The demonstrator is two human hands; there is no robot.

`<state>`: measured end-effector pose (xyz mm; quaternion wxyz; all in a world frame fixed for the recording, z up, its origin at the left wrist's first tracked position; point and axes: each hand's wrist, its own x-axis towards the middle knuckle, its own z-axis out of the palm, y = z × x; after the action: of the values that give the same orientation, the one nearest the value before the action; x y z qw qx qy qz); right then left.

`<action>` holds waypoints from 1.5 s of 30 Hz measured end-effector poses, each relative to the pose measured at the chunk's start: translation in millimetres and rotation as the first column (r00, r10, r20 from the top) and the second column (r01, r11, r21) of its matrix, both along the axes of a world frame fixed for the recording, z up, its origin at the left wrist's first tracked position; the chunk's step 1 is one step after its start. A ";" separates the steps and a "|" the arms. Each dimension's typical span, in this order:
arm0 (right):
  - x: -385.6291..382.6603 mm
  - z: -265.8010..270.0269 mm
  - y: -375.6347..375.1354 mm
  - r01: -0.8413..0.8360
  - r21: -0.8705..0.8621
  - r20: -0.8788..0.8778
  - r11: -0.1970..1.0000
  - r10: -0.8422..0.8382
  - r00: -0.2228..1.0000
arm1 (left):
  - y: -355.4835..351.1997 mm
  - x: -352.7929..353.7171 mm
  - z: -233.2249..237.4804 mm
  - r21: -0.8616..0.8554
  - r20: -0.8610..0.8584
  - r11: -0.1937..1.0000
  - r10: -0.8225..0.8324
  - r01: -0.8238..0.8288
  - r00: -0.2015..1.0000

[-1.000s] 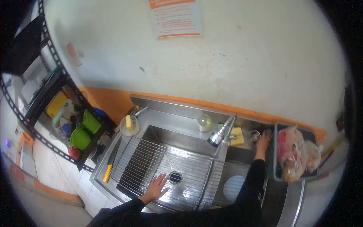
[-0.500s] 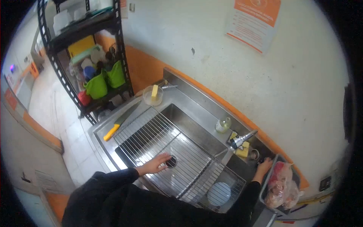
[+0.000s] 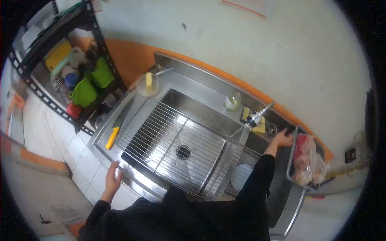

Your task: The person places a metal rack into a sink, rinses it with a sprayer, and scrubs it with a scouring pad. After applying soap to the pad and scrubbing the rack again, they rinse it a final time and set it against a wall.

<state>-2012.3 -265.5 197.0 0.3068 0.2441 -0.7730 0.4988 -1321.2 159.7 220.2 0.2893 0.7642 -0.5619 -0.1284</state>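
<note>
My left hand (image 3: 112, 181) hovers over the front left edge of the steel sink (image 3: 181, 176), its fingers apart and nothing in them. On the far right, my right hand (image 3: 283, 139) reaches to the back corner of a grey bin (image 3: 290, 158), fingers stretched out right at its rim; the fingertips are partly hidden. Clear bags of reddish-pink contents (image 3: 304, 158) fill the bin. A wire rack (image 3: 161, 134) lies across the sink's top, with the drain showing through its bars.
A knife with a yellow handle (image 3: 113, 138) lies on the left ledge. Behind the sink are a clear bowl with a yellow block (image 3: 148, 81), a glass jar (image 3: 232, 101), yellow sponges (image 3: 260, 126) and the faucet (image 3: 255, 119). A black shelf (image 3: 103, 44) holds green baskets (image 3: 84, 93).
My left hand has moved from above the rack to the sink's front left edge. My right hand stays by the grey bin. The view has shifted, so the sink sits higher in it.
</note>
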 end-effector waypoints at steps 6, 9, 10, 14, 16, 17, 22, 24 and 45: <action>-9.7 53.4 9.0 -0.116 0.490 0.072 0.864 0.093 0.993 | 32.1 31.7 5.7 0.013 0.099 0.994 0.105 -0.107 0.990; -44.9 48.1 -3.7 -0.073 0.675 -0.008 0.734 0.106 0.994 | 16.6 27.8 8.7 -0.014 0.096 0.991 0.134 -0.134 0.986; -48.3 53.0 -6.7 -0.111 0.716 0.066 0.689 0.092 0.994 | 9.3 22.9 12.1 -0.022 0.078 0.992 0.128 -0.126 0.989; -64.2 48.5 -12.8 -0.564 -0.269 0.625 0.781 0.587 0.515 | -6.7 17.9 26.8 0.026 0.066 1.000 0.015 -0.017 0.998; -70.9 55.8 -3.8 -0.685 -0.271 0.536 0.676 0.697 0.476 | -5.2 24.6 27.9 0.030 0.060 0.999 -0.030 0.028 0.998; -73.3 59.2 -1.7 -0.735 -0.274 0.492 0.620 0.747 0.447 | -5.3 27.7 28.1 0.028 0.065 0.998 -0.057 0.055 0.996; -38.8 85.2 20.1 -0.780 -0.444 0.439 0.442 0.866 0.241 | 12.0 48.9 28.4 0.000 0.051 0.999 0.055 -0.055 0.997; -39.9 81.1 13.3 -0.847 -0.298 0.350 0.441 0.876 0.333 | 20.7 55.6 28.9 0.010 0.051 0.996 0.089 -0.090 0.995; -2.3 29.9 8.4 -0.854 -0.352 0.568 0.383 0.813 0.130 | 48.7 40.5 25.9 0.163 0.115 0.983 0.069 -0.087 0.991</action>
<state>-2014.7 -257.0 226.9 -0.3290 0.4434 -0.5692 0.6093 -1280.7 208.4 246.1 0.1978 0.8131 -0.5337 -0.1221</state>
